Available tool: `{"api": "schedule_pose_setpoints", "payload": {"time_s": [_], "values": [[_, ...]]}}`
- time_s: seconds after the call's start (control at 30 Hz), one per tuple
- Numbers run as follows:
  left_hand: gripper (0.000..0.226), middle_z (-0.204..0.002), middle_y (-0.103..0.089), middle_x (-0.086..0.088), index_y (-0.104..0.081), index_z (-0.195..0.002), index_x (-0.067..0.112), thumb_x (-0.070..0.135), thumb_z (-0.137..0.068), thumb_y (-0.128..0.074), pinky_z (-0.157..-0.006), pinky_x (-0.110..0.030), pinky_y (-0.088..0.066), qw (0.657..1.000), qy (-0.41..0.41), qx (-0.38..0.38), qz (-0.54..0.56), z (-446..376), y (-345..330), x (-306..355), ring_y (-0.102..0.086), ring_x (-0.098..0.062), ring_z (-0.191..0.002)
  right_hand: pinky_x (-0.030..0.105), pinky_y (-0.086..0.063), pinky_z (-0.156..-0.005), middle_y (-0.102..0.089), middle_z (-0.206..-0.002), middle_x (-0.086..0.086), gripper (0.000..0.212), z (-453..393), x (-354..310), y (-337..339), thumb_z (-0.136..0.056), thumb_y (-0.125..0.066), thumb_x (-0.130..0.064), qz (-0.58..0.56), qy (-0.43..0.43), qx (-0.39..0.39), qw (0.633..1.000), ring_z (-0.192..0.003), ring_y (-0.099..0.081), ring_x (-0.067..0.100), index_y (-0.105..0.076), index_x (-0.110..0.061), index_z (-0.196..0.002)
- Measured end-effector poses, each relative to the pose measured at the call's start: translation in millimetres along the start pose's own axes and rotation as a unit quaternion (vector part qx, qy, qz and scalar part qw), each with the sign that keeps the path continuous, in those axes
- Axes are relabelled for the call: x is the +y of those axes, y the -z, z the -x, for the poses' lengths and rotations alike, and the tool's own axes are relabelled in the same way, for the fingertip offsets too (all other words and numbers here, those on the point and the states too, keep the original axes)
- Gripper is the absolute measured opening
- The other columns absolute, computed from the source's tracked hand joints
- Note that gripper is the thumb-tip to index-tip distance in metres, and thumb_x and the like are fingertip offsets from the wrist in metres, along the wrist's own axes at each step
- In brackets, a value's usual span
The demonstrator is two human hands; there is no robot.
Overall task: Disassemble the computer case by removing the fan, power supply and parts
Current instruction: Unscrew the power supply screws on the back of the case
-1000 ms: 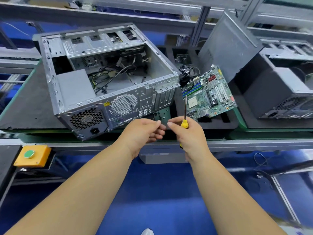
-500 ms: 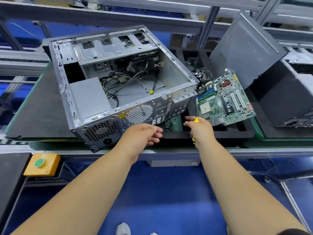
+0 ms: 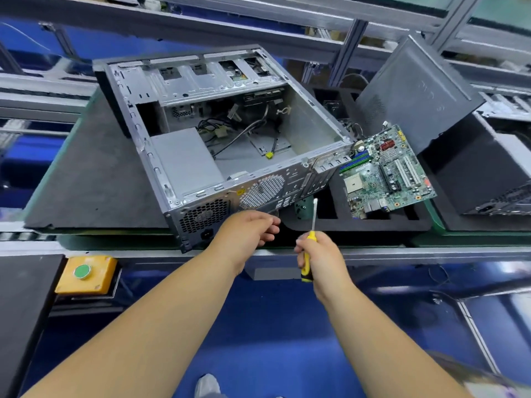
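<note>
An open grey computer case lies on its side on a dark mat, its rear panel toward me. Inside it sit the grey power supply at the left and loose black cables. My left hand hovers at the rear panel's lower edge with loosely curled fingers and holds nothing I can see. My right hand grips a yellow-handled screwdriver, its shaft pointing up toward the case's rear corner. A green motherboard lies to the right on a black foam tray.
A dark side panel leans behind the motherboard. Another dark computer case stands at the right. A yellow box with a green button sits at the bench's front left. Metal rails run behind the bench.
My hands came apart from in front of the case. The right hand drew back toward me and raised the screwdriver upright. The left hand stayed near the rear panel. The view moved closer.
</note>
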State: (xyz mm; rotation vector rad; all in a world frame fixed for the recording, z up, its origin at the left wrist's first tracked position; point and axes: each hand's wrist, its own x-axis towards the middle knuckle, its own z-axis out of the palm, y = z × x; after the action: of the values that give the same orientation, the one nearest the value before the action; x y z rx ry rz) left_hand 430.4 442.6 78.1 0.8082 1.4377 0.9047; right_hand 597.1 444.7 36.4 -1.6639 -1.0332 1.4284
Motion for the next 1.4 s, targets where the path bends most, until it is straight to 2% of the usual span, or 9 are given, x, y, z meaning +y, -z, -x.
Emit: {"api": "schedule_pose_setpoints", "payload": {"time_s": [0.2, 0.33, 0.43, 0.53, 0.7, 0.87, 0.97, 1.17, 1.4], "values": [[0.027, -0.084, -0.068, 0.000, -0.071, -0.089, 0.016, 0.012, -0.099, -0.046, -0.070, -0.024, -0.049, 0.993, 0.078, 0.083, 0.010, 12, 6, -24, -0.060, -0.011, -0.074, 0.030, -0.030, -0.051, -0.058, -0.066, 0.002, 0.019, 20, 14, -24, -0.074, -0.049, -0.033, 0.037, -0.029, -0.106, 0.993, -0.053, -0.047, 0.014, -0.059, -0.018, -0.078], [0.023, -0.087, -0.064, 0.000, -0.065, -0.087, 0.016, 0.014, -0.100, -0.047, -0.080, -0.029, -0.049, 0.977, 0.149, 0.148, 0.043, 17, 1, -34, -0.056, -0.013, -0.079, 0.027, -0.035, -0.050, -0.062, -0.070, -0.007, 0.020, 24, 22, -27, -0.091, -0.043, -0.023, 0.086, -0.019, -0.168, 0.982, -0.058, -0.053, 0.010, -0.063, -0.023, -0.093], [0.017, -0.102, -0.067, -0.005, -0.067, -0.105, 0.012, 0.014, -0.098, -0.052, -0.095, -0.035, -0.048, 0.969, 0.123, 0.196, 0.085, 24, -2, -47, -0.060, -0.018, -0.093, 0.026, -0.039, -0.051, -0.065, -0.070, -0.007, 0.019, 27, 25, -28, -0.099, -0.043, -0.023, 0.104, -0.008, -0.206, 0.973, -0.059, -0.056, 0.010, -0.062, -0.027, -0.100], [0.022, -0.111, -0.068, -0.009, -0.065, -0.116, 0.012, 0.010, -0.096, -0.056, -0.095, -0.033, -0.050, 0.960, 0.102, 0.226, 0.127, 30, -3, -53, -0.063, -0.020, -0.104, 0.025, -0.040, -0.050, -0.067, -0.069, -0.007, 0.018, 30, 24, -27, -0.102, -0.042, -0.027, 0.115, 0.004, -0.238, 0.964, -0.055, -0.059, 0.009, -0.060, -0.031, -0.103], [0.023, -0.113, -0.069, -0.006, -0.063, -0.117, 0.012, 0.012, -0.096, -0.057, -0.081, -0.022, -0.051, 0.943, 0.083, 0.249, 0.205, 29, -8, -55, -0.064, -0.017, -0.106, 0.027, -0.042, -0.054, -0.067, -0.065, -0.006, 0.020, 26, 25, -25, -0.104, -0.039, -0.032, 0.136, 0.021, -0.281, 0.950, -0.051, -0.060, 0.011, -0.057, -0.033, -0.110], [0.022, -0.121, -0.067, -0.005, -0.060, -0.118, 0.011, 0.020, -0.101, -0.048, -0.092, -0.026, -0.047, 0.920, 0.097, 0.268, 0.268, 20, -12, -48, -0.062, -0.014, -0.109, 0.026, -0.044, -0.054, -0.063, -0.056, -0.004, 0.025, 17, 26, -29, -0.103, -0.038, -0.035, 0.132, 0.029, -0.313, 0.940, -0.043, -0.050, 0.011, -0.060, -0.029, -0.115], [0.018, -0.116, -0.067, -0.007, -0.060, -0.107, 0.011, 0.019, -0.102, -0.045, -0.099, -0.027, -0.045, 0.910, 0.095, 0.270, 0.301, 18, -13, -45, -0.061, -0.016, -0.109, 0.033, -0.047, -0.066, -0.062, -0.056, -0.005, 0.027, 15, 28, -32, -0.103, -0.038, -0.035, 0.138, 0.030, -0.327, 0.935, -0.041, -0.047, 0.010, -0.060, -0.028, -0.117], [0.019, -0.125, -0.065, -0.009, -0.059, -0.091, 0.014, 0.018, -0.103, -0.045, -0.099, -0.027, -0.043, 0.912, 0.107, 0.258, 0.301, 15, -11, -42, -0.057, -0.018, -0.122, 0.033, -0.045, -0.064, -0.061, -0.057, -0.004, 0.028, 12, 26, -37, -0.104, -0.039, -0.035, 0.135, 0.006, -0.319, 0.938, -0.041, -0.045, 0.010, -0.060, -0.026, -0.120], [0.017, -0.096, -0.068, -0.002, -0.061, -0.091, 0.014, 0.016, -0.101, -0.047, -0.098, -0.030, -0.044, 0.912, 0.100, 0.241, 0.318, 10, 0, -53, -0.060, -0.016, -0.106, 0.029, -0.039, -0.054, -0.056, -0.054, -0.006, 0.025, 13, 24, -44, -0.102, -0.041, -0.030, 0.135, 0.006, -0.302, 0.944, -0.040, -0.042, 0.012, -0.063, -0.024, -0.113]]}}
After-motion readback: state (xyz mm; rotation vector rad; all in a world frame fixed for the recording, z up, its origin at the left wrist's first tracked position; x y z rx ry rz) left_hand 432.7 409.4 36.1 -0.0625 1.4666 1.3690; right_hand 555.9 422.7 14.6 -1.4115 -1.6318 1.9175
